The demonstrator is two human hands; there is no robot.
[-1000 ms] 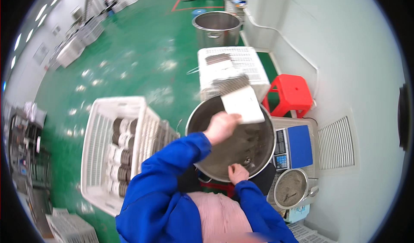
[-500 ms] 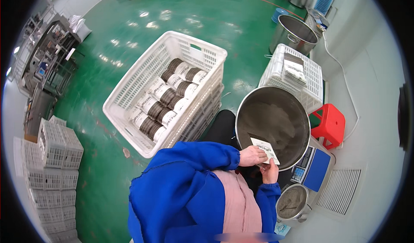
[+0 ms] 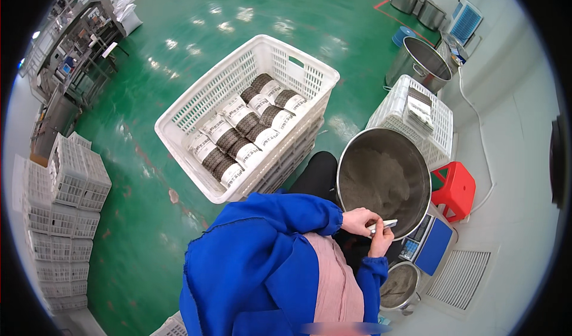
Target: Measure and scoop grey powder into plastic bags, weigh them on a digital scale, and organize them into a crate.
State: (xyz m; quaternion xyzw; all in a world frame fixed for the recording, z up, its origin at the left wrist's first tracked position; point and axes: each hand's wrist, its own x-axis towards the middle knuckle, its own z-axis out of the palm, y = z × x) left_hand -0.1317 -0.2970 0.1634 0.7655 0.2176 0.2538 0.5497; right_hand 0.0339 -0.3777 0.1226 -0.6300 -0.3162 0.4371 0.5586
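Note:
A small white packet is held edge-on over the near rim of a large steel pot, which holds greyish-brown powder. My left hand grips it from the left with bent fingers. My right hand pinches it from below, close beside the left. To the left of the pot, a white plastic crate contains several rows of packets with dark, patterned contents and white labels. More packets lie on a white crate behind the pot.
A red stool, a scale with a blue plate and a smaller powder container stand to the right along the wall. Tall steel pots are at the back. Stacked crates and steel machinery line the left side.
The view has turned toward the left crate. My left hand came down with the white packet, my right hand joined it, and the packet is now tilted edge-on at the pot's near rim.

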